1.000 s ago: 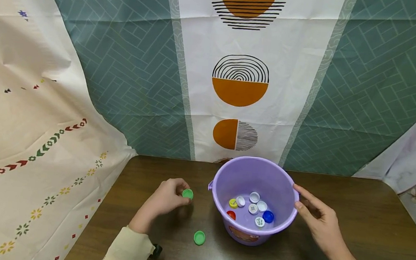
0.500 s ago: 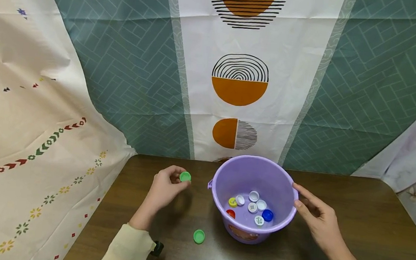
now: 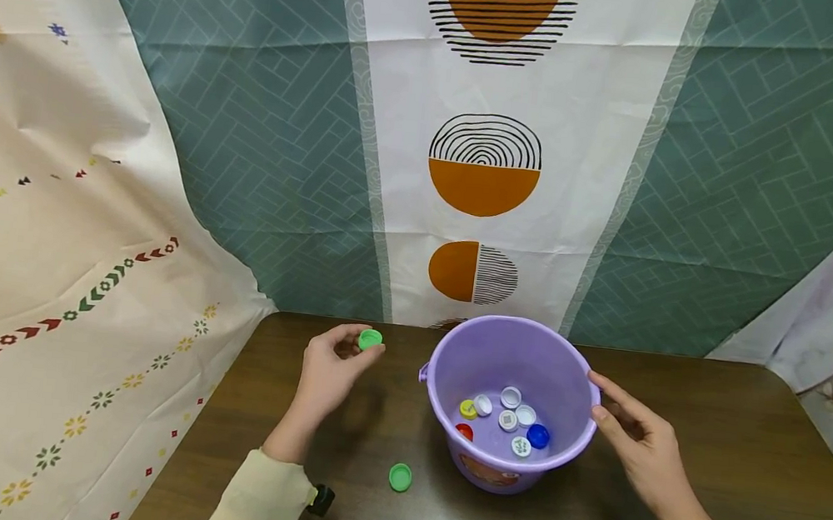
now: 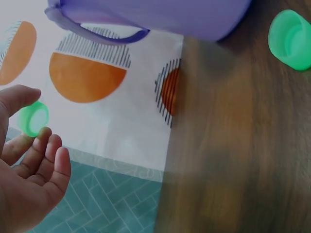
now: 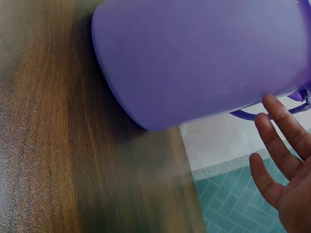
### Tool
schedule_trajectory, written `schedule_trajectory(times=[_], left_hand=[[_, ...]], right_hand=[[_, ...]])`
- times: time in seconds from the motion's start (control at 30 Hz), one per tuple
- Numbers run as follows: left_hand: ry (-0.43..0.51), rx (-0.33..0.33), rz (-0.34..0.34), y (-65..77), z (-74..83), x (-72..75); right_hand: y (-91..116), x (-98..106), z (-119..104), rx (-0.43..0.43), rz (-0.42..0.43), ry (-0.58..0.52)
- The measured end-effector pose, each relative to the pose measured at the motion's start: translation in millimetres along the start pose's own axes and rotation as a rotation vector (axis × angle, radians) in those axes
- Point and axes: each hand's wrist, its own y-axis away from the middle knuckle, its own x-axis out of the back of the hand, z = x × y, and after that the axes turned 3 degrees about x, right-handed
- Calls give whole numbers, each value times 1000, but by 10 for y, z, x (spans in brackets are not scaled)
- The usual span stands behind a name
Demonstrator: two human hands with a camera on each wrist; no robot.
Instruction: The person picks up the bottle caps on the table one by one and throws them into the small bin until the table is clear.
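Observation:
In the head view my left hand [image 3: 326,368] pinches a green bottle cap [image 3: 369,339] between thumb and fingers, to the left of a purple bucket [image 3: 506,344]. The left wrist view shows the held cap [image 4: 35,119] between the thumb and fingertips, its hollow side showing. A second green bottle cap [image 3: 400,477] lies on the table, hollow side up. My right hand [image 3: 643,449] rests its fingertips at the bucket's right rim. From the right wrist, that hand's fingers [image 5: 277,141] look fairly straight beside the bucket wall [image 5: 184,63].
Inside the bucket lie several caps: white ones [image 3: 508,420], a blue one [image 3: 538,436], a yellow one [image 3: 468,409] and a red one [image 3: 464,431]. The brown wooden table [image 3: 729,457] ends at a patterned cloth [image 3: 283,155] behind.
My left hand has lifted the pinched green cap up and away toward the table's far edge. The right hand keeps its place at the bucket rim.

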Motion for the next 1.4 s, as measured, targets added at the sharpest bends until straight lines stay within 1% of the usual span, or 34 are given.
schedule_trajectory(times=[0.13, 0.37, 0.43, 0.7, 0.87, 1.0, 1.4], left_hand=[[53, -11, -7, 4, 107, -21], [85, -8, -73, 112, 597, -16], [101, -17, -86, 123, 660, -36], [158, -46, -126, 139, 840, -178], [180, -68, -170, 165, 931, -292], [206, -66, -199, 186, 1001, -375], [248, -91, -232, 219, 1171, -580]], right_hand=[[2, 4, -4, 2, -1, 13], [9, 4, -2, 4, 1, 22], [13, 4, 0, 3, 0, 17], [12, 2, 2, 4, -7, 9], [13, 5, 4, 6, -4, 15], [11, 5, 6, 5, -6, 14], [8, -6, 4, 4, -6, 4]])
